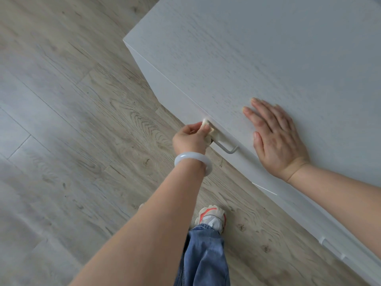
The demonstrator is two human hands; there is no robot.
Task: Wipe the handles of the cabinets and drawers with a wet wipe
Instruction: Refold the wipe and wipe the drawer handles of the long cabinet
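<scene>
At the cabinet (247,58) front, the left hand (190,139) pinches a wet wipe (208,131) around the handle (225,148); the right hand (276,137) lies flat, grip released, on top.

Left hand (190,139) pinches a crumpled white wet wipe (206,126) against the far end of a grey metal bar handle (225,148) on the white wood-grain cabinet (237,58). Right hand (276,137) lies flat, fingers (252,116) straight, on the cabinet top. A white bangle (192,162) circles the left wrist. Grey plank floor (61,120) below.
</scene>
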